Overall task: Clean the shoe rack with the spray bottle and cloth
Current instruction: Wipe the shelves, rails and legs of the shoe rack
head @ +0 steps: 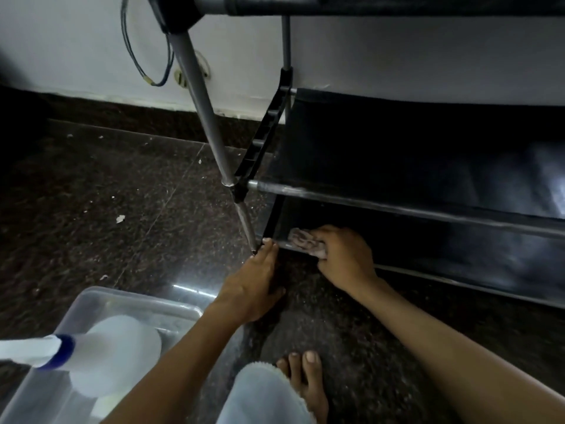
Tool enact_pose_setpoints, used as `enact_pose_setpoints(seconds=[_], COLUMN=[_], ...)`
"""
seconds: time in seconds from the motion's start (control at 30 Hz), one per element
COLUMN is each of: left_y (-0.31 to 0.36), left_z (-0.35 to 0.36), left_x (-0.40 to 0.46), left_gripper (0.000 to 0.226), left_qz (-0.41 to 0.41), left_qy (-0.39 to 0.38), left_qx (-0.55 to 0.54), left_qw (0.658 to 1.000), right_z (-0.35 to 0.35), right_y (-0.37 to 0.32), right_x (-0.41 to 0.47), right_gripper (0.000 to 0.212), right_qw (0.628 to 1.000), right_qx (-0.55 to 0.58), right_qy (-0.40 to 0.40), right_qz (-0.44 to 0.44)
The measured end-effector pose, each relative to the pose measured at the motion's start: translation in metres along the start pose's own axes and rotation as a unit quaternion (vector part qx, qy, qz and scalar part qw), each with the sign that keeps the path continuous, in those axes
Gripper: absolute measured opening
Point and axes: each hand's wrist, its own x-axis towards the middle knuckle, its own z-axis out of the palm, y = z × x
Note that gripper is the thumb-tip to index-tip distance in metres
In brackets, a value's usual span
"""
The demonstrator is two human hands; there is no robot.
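The black fabric-tiered shoe rack (397, 166) gets wiped: right hand (342, 255) grips a crumpled greyish cloth (302, 238) on its bottom tier; left hand (253, 283), fingers straight, seemingly steadies the corner. Next, wipe rightward.

A home: shoe rack (397, 166) against white wall (76, 41); bare foot (308, 384).

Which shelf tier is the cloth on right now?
The lowest tier, beneath the middle shelf. The right hand grips the cloth at its left end; the left hand touches the rack's corner.

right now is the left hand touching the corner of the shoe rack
Touching. The head view shows the left hand reaching out, its fingertips resting on the shoe rack at its bottom front corner, no gap visible.
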Motion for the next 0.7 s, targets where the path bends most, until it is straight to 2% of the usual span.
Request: enact_pose_setpoints(seconds=[0.13, 0.2, 0.33, 0.4, 0.47, 0.53, 0.6, 0.7], left_y=[0.004, 0.010, 0.020, 0.022, 0.023, 0.023, 0.022, 0.020], left_z=[-0.007, -0.009, -0.008, -0.009, -0.012, -0.014, -0.015, -0.016], left_x=[0.002, 0.003, 0.007, 0.009, 0.010, 0.010, 0.011, 0.013], left_gripper=[0.078, 0.075, 0.069, 0.063, 0.058, 0.055, 0.054, 0.057], left_qz=[-0.010, -0.028, -0.057, -0.059, -0.058, -0.051, -0.040, -0.035], left_qy=[0.025, 0.024, 0.028, 0.042, 0.050, 0.050, 0.047, 0.039], left_qx=[0.031, 0.068, 0.140, 0.151, 0.161, 0.169, 0.174, 0.163], left_qw=[0.999, 0.997, 0.988, 0.986, 0.984, 0.983, 0.983, 0.985], right_z=[0.017, 0.018, -0.008, -0.030, -0.051, -0.063, -0.061, -0.045], right_y=[-0.054, -0.050, 0.029, 0.083, 0.127, 0.144, 0.134, 0.087], right_x=[0.044, 0.049, 0.005, -0.030, -0.060, -0.068, -0.059, -0.033], right_gripper=[0.023, 0.024, 0.036, 0.047, 0.038, 0.030, 0.028, 0.028], right_qw=[0.999, 0.998, 0.983, 0.969, 0.934, 0.899, 0.899, 0.928], right_qx=[0.017, 0.017, -0.019, -0.089, -0.104, -0.084, -0.087, -0.086], right_qy=[-0.023, -0.030, 0.050, 0.070, 0.124, 0.134, 0.108, 0.082], right_qz=[0.034, 0.060, 0.175, 0.220, 0.318, 0.408, 0.416, 0.353])
